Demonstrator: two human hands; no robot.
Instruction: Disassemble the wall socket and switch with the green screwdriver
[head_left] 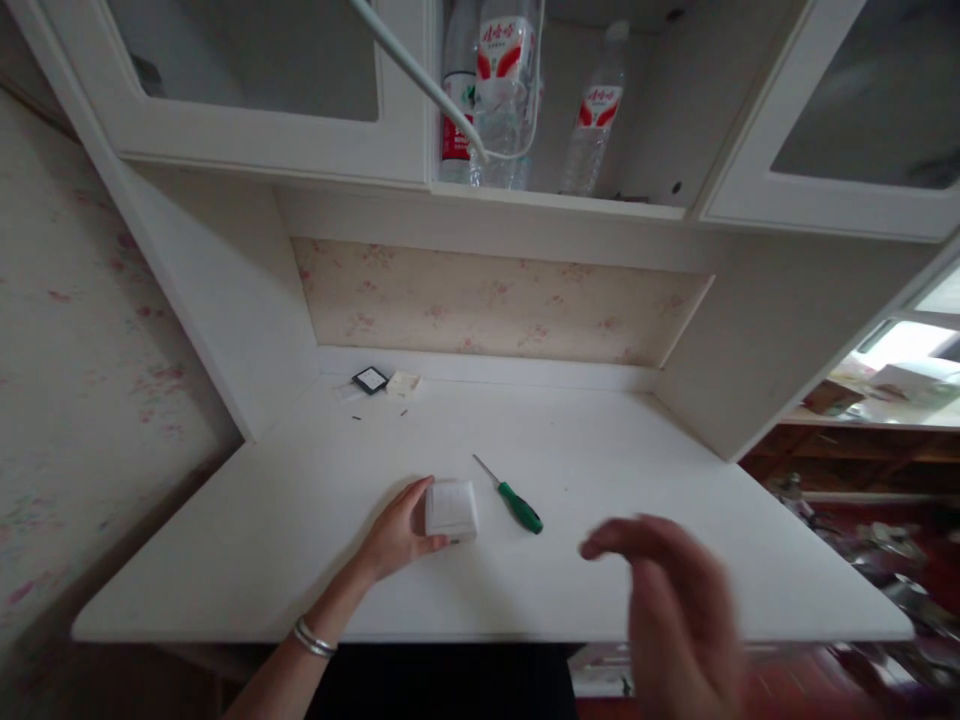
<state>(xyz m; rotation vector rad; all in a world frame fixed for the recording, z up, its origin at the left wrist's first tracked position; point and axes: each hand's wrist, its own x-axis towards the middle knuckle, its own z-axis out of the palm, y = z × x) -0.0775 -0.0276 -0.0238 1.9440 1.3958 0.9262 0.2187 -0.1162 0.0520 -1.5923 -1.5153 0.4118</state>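
left hand (pixel 397 540) clamps a white square plate (pixel 451 508) from its left side: thumb pressed on the near edge, fingers curled over the far edge, palm low on the desk (pixel 300 520). the plate lies flat on the desk, near its front middle, a little left of centre. a silver bangle (pixel 313 640) sits on the left wrist. right hand (pixel 667 600) hangs above the front edge of the desk, right of centre, blurred; fingers loosely spread and bent, nothing held, touching nothing that can be seen. a screwdriver (pixel 510 495) with a green handle lies flat just right of the plate, apart from it, thin shaft pointing back and left, handle toward the right hand, which is near it but clear of it. at the back left corner of the desk lie a black square (pixel 370 379) and a white piece (pixel 403 384) side by side, with two small dark screws (pixel 357 417) just in front; detail too small to tell. above, an open shelf holds three upright bottles (pixel 507 90) with red and white labels. a white cable (pixel 420 80) runs slantwise down in front of them. glazed doors (pixel 247 80) flank the shelf on both sides.
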